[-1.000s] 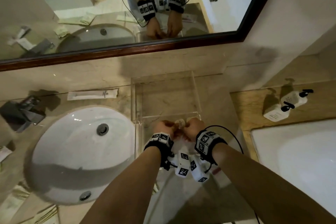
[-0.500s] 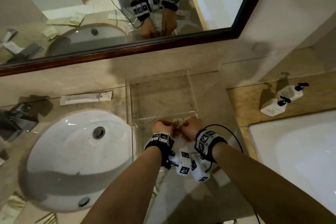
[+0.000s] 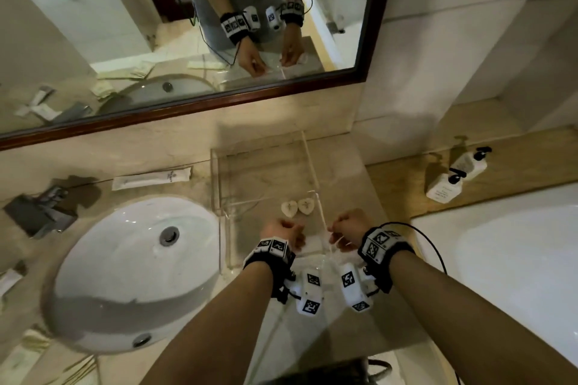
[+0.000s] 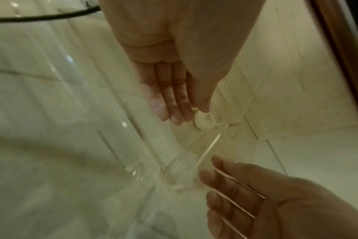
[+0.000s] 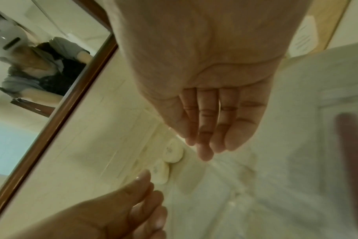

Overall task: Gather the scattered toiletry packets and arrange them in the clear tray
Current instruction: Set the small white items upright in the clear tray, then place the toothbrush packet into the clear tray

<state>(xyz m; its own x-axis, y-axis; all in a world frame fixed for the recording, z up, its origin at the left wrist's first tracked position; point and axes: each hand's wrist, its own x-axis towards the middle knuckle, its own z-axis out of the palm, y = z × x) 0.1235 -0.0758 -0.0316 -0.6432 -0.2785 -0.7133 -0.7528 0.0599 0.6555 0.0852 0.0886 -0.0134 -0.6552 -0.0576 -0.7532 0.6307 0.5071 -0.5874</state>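
Observation:
The clear tray [image 3: 215, 184] stands on the counter to the right of the sink. Two cream heart-shaped soaps [image 3: 288, 208] [image 3: 306, 206] lie side by side in its near compartment. My left hand [image 3: 283, 228] hovers just in front of them and holds nothing, its fingers [image 4: 170, 100] loosely extended. My right hand [image 3: 348, 226] is at the tray's near right wall, also with nothing in it, fingers [image 5: 210, 129] relaxed. The right wrist view shows both soaps [image 5: 172, 152] beyond the fingertips. A long white packet [image 3: 151, 178] lies behind the sink.
A white basin [image 3: 134, 272] fills the left side, with a dark faucet [image 3: 40, 212] beside it. More packets lie at the counter's left edge [image 3: 9, 281] and lower left [image 3: 28, 350]. Two pump bottles [image 3: 456, 175] stand at the right, above a bathtub [image 3: 516, 259]. A mirror hangs behind.
Both hands were pressed together over the tray's near compartment. They have drawn apart and back, and the two heart soaps now lie uncovered in the tray.

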